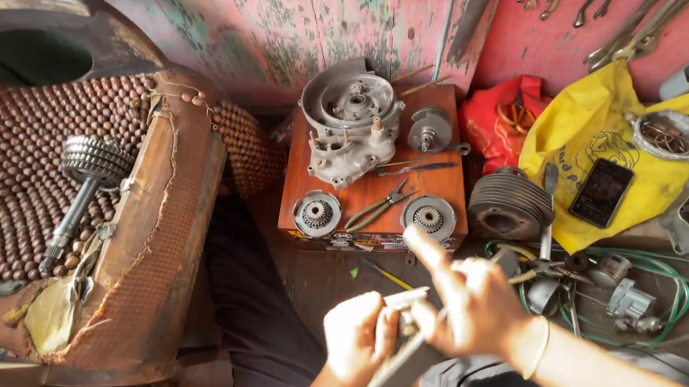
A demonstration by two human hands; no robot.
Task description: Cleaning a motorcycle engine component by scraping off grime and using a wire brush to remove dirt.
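Observation:
My left hand [358,335] is closed around the upper end of a grey metal part [396,373] that I hold over my lap. My right hand [469,300] grips the same part from the right, index finger stretched out toward the board ahead. A small pale tip [407,297] of the part sticks out between the two hands. Most of the part is hidden by my fingers.
An orange board [448,171] ahead carries an engine casing [347,122], two round gear plates [317,214], pliers [378,209] and a small hub. A geared shaft [84,185] lies on a beaded seat at left. At right: finned cylinder [510,205], phone [601,191] on yellow bag, green wires.

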